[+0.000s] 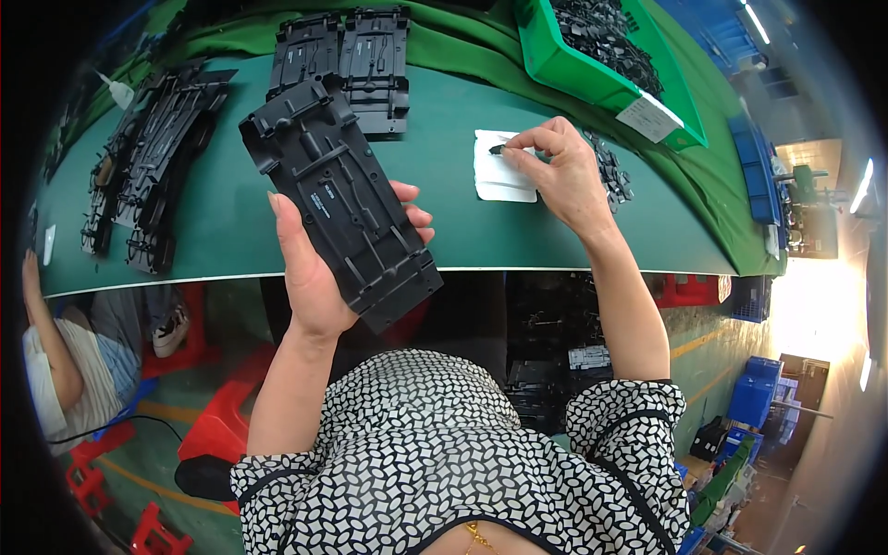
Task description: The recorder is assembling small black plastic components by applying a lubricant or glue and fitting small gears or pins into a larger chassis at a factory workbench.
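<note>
My left hand [314, 264] is wrapped round a black plastic toy-car chassis [342, 199], held tilted above the table's front edge with its moulded underside facing up. My right hand [560, 171] pinches a small black plastic part [497, 149] between thumb and fingertips, just over a white paper pad [499, 178] on the table. Whatever else the pad carries is partly covered by the fingers. Beside the right wrist lies a loose pile of small black parts [610, 171].
Two more chassis [375, 65] lie at the back, and several stacked ones [171, 157] sit to the left on the green table [444, 240]. A green bin [680, 134] full of black parts stands at the back right. Another person's arm [46, 338] shows at far left, near red stools [227, 407].
</note>
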